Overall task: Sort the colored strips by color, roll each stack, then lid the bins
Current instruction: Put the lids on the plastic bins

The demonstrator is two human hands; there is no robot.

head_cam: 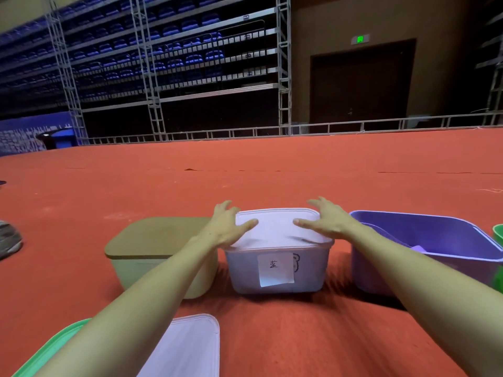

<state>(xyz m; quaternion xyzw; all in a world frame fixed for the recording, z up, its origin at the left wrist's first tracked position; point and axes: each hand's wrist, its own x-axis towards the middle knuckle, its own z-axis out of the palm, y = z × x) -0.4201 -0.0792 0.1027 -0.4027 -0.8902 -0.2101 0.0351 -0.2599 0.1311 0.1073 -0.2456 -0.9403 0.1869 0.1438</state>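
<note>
A pale lilac bin (277,276) with a paper label stands in the middle of the red carpet, its translucent lid (275,227) lying on top. My left hand (228,227) rests flat on the lid's left side, fingers spread. My right hand (326,220) presses on the right side, fingers spread too. To the left stands a cream bin (152,270) with a tan lid (158,235) on it. On the right a purple bin (435,238) is uncovered, with a lilac piece inside. No strips are visible.
A loose white lid (187,346) and a green lid (51,346) lie near me at the bottom left. A green container's edge (498,235) shows at far right. A shoe (8,240) sits at the left edge. Red carpet stretches ahead to a railing.
</note>
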